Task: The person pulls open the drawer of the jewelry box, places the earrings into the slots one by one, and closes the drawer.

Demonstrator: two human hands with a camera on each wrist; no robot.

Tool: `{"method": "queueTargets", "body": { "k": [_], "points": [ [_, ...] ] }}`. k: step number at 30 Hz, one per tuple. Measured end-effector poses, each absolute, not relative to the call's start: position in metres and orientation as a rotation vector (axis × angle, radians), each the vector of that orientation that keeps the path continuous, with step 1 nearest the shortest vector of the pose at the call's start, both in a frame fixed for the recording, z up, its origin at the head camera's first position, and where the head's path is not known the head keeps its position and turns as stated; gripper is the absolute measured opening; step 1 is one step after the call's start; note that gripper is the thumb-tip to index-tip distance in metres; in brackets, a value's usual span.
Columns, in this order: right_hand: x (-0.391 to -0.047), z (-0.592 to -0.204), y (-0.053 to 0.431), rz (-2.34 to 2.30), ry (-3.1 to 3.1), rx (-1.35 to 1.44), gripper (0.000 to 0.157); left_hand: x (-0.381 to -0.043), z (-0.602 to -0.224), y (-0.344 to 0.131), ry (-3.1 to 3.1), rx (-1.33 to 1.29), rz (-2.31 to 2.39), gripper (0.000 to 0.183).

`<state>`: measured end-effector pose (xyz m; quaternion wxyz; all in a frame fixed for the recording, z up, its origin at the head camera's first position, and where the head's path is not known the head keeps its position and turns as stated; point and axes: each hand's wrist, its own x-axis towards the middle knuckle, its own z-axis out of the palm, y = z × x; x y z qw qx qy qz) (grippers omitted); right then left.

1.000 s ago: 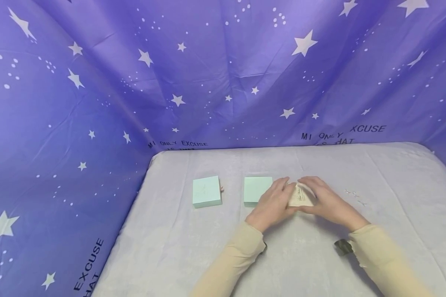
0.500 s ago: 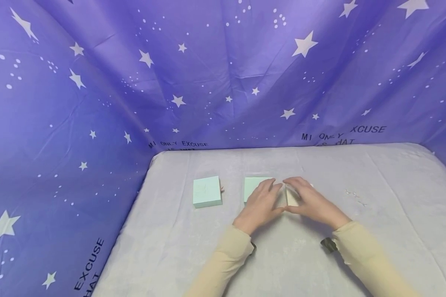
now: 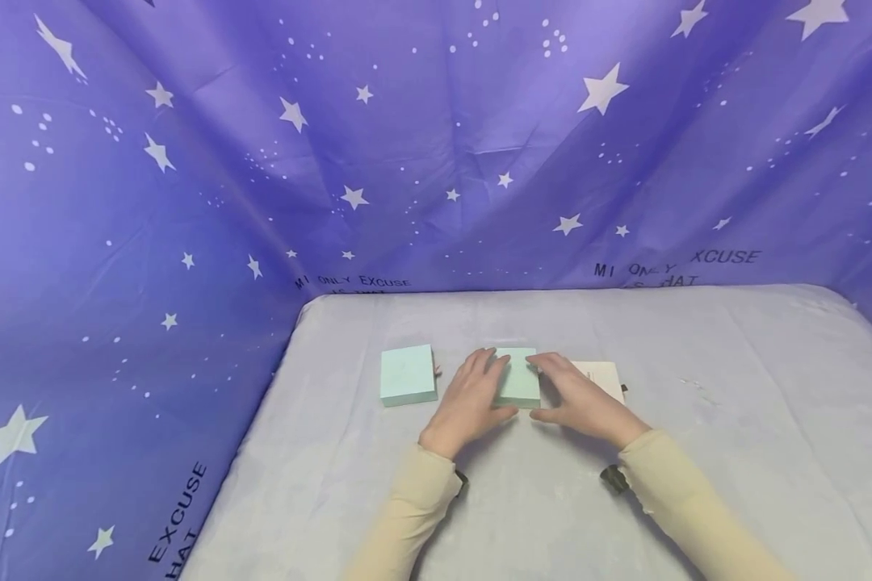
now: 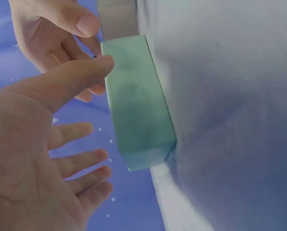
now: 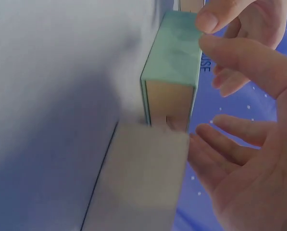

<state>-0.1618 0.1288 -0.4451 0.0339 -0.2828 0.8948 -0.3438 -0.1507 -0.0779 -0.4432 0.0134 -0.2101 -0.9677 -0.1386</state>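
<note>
A mint-green box (image 3: 519,383) lies on the cloth between my two hands in the head view. My left hand (image 3: 468,399) is at its left side, fingers loosely bent, the thumb near the front edge. Opposite it, my right hand (image 3: 584,403) spreads thumb and fingers at the right side. Neither hand is wrapped round the box; whether the fingertips touch it I cannot tell. The right wrist view shows the box's cream end (image 5: 169,103) with a small tab. Just right of it sits a cream box (image 3: 603,378) with print, partly behind my right hand.
Another mint-green box (image 3: 407,374) with a small pinkish tab stands to the left. Small shiny pieces (image 3: 698,390) lie at the right on the pale grey cloth (image 3: 538,500). A purple star-patterned curtain (image 3: 421,145) hangs behind and at the left.
The cream box went left and tipped upright between both hands; now it lies beside the middle mint-green box, let go. Both hands have moved left to the mint-green box.
</note>
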Motion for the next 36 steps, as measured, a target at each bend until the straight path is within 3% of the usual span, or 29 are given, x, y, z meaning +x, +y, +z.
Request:
{"method": "queueTargets", "body": {
  "k": [9, 19, 29, 36],
  "points": [
    [-0.163, -0.443, 0.116, -1.020, 2.776, -0.846, 0.081, -0.151, -0.449, -0.085, -3.070, -0.619, -0.465, 0.085],
    [-0.168, -0.450, 0.111, -0.922, 2.804, -0.815, 0.081, -0.159, -0.455, -0.088, -3.050, -0.604, -0.508, 0.080],
    [-0.173, -0.454, 0.108, -0.874, 2.853, -0.817, 0.069, -0.169, -0.458, -0.088, -3.069, -0.555, -0.639, 0.069],
    [-0.174, -0.450, 0.107, -0.930, 2.797, -0.674, 0.064, -0.172, -0.456, -0.087, -3.125, -0.500, -0.719, 0.070]
  ]
}}
